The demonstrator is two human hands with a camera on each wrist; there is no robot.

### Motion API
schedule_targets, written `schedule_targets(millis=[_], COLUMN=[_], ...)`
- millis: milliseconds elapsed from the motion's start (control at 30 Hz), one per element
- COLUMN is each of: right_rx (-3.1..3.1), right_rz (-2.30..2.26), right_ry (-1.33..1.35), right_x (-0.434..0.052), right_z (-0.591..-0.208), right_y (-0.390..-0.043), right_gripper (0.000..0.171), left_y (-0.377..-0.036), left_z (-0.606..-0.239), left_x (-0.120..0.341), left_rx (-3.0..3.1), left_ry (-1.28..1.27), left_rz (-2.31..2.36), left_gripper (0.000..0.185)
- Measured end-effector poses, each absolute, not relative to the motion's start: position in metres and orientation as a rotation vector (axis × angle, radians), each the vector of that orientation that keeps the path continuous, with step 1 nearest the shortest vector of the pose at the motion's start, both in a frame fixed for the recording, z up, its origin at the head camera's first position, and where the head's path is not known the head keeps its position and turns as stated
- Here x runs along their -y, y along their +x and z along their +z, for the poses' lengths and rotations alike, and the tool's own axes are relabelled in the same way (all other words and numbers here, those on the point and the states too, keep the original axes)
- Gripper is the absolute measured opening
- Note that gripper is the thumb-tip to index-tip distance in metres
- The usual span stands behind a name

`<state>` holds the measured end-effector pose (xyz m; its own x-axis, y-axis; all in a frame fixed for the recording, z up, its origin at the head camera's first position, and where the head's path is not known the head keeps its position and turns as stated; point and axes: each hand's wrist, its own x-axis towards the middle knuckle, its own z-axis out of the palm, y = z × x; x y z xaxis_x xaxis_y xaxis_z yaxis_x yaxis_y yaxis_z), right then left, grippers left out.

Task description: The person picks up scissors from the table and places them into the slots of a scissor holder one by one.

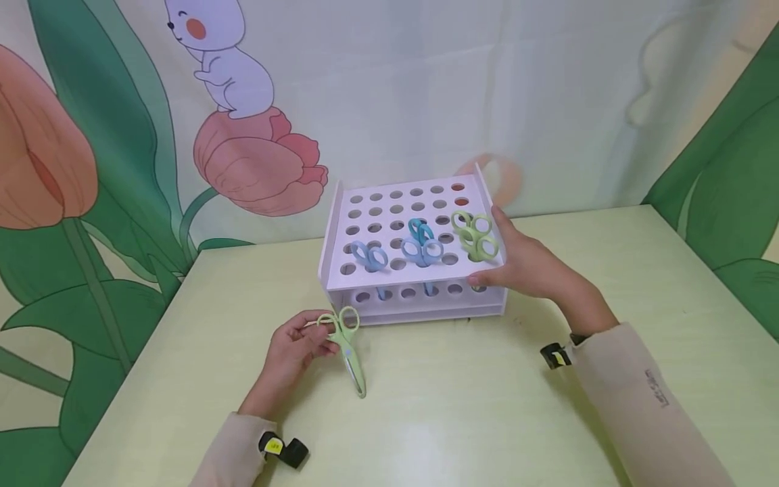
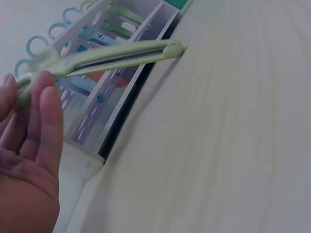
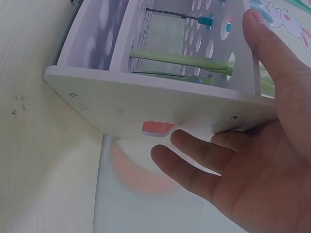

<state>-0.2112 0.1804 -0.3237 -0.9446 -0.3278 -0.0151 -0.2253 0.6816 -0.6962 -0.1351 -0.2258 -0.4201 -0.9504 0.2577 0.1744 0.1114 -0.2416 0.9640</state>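
Observation:
My left hand (image 1: 292, 352) pinches light green scissors (image 1: 349, 353) by one finger loop, blades pointing down toward the table, just in front of the rack's left corner. The white two-tier rack (image 1: 420, 315) has rows of round holes. My right hand (image 1: 526, 267) holds its right end, thumb at the front top edge and fingers along the outer side panel. Standing in the top shelf's holes are light blue scissors (image 1: 368, 257) on the left, blue and teal scissors (image 1: 422, 251) in the middle, and green scissors (image 1: 471, 237) at the right.
The rack stands on a pale yellow-green table (image 1: 438, 406) near its back edge. A printed curtain (image 1: 395, 88) with flowers and a cartoon animal hangs right behind it. A black wrist camera (image 1: 295, 453) sits at the left cuff and another black camera (image 1: 554, 356) at the right.

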Motion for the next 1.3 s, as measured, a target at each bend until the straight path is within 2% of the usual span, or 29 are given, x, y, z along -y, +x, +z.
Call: schedule_targets(millis=[233, 400, 567, 900, 1100, 1300], right_rx=[-2.753, -2.756, -2.737, -2.767, -2.762, -2.742], right_rz=[-1.131, -1.133, -1.14, -1.121, -1.128, -1.144], right_ry=[-0.432, -0.436, -0.425, -0.416, -0.408, -0.403], right_x=[-0.18, -0.179, -0.178, -0.179, -0.178, -0.177], right_z=[-0.325, -0.326, -0.328, -0.324, -0.321, -0.322], right_y=[-0.212, -0.214, -0.213, -0.212, -0.212, -0.21], right_gripper=[0.137, 0.138, 0.138, 0.133, 0.133, 0.136], left_y=[-0.131, -0.131, -0.135, -0.147, -0.154, -0.172], left_z=[-0.409, -0.399, -0.386, -0.332, -0.295, -0.267], left_x=[0.214, 0.206, 0.197, 0.188, 0.182, 0.173], left_rx=[-1.979, -2.138, -2.224, -2.303, -2.363, -2.2], left_ry=[0.46, 0.526, 0.629, 0.868, 0.832, 0.706], left_rz=[2.339, 2.247, 2.123, 2.101, 2.271, 2.772], left_gripper=[0.022, 0.01, 0.015, 0.01, 0.012, 0.015])
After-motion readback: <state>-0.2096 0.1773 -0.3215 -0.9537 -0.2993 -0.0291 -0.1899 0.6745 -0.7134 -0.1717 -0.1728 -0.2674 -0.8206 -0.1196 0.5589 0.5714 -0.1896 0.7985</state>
